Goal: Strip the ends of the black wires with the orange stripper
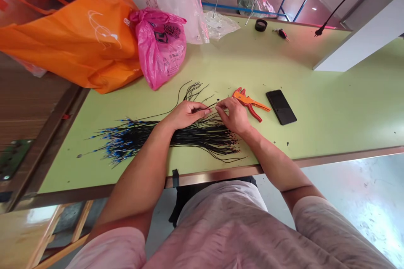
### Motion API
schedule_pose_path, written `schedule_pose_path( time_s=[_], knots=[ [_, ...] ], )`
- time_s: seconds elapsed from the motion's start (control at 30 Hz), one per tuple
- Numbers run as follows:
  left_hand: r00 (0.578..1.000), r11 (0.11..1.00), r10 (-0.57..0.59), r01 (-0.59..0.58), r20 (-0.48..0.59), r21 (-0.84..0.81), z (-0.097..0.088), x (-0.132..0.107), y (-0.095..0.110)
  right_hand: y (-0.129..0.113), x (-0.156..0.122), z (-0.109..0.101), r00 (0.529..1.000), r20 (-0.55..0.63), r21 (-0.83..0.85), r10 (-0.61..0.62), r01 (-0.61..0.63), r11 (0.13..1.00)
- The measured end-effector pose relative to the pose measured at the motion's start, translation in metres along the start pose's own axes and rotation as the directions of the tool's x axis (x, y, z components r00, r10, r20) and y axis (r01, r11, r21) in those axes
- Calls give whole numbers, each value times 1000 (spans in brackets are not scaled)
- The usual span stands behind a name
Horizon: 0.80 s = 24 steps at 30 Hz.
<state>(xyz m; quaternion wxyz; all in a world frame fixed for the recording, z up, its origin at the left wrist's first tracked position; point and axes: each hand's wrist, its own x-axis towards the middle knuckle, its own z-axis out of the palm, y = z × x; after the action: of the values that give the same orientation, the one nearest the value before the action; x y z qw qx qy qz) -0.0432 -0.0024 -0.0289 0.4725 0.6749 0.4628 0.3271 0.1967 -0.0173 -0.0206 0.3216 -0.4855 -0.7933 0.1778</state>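
A large bundle of thin black wires [202, 135] lies across the pale green table top [318, 109], with blue crimp terminals [123, 139] at its left end and small reddish tips at its right end. My left hand [186, 115] pinches some of the black wires above the bundle. My right hand [232, 114] meets it from the right, its fingertips on the same thin wires. Just beyond that hand lies an orange wire stripper [249, 103], not touching it. Further right, a black smartphone [280, 107] lies face up.
An orange bag [69, 38] and a pink plastic bag [160, 48] sit at the table's far left, with clear plastic behind them. Black tape roll [261, 25] and a small tool [281, 33] lie at the far edge. A white post [356, 38] stands at the right.
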Motion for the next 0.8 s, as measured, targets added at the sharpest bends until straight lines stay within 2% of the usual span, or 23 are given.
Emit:
schedule_pose_path(
  time_s=[0.13, 0.2, 0.33, 0.43, 0.63, 0.8],
  knots=[
    [997, 997, -63, 61, -44, -54, 1, 2, -4, 0, -1, 0, 994, -58, 32, 93, -91, 995],
    [994, 990, -73, 62, -79, -126, 1, 3, -6, -3, -3, 1, 997, 7, 2, 73, -73, 997],
    [994, 988, -54, 41, -91, -146, 0, 3, -5, -13, -5, 12, 971, 226, -103, -81, 106, 989],
    [996, 991, -44, 33, -83, -126, 0, 3, -3, -18, -5, 23, 952, 288, -168, -102, 155, 973],
    [997, 989, -64, 59, -32, -137, 3, 5, -3, -16, -5, 21, 969, 176, -136, -171, 196, 971],
    [995, 974, -97, 97, 7, -203, 2, 3, -1, -10, -3, 12, 994, 38, -24, -105, 106, 994]
  ],
)
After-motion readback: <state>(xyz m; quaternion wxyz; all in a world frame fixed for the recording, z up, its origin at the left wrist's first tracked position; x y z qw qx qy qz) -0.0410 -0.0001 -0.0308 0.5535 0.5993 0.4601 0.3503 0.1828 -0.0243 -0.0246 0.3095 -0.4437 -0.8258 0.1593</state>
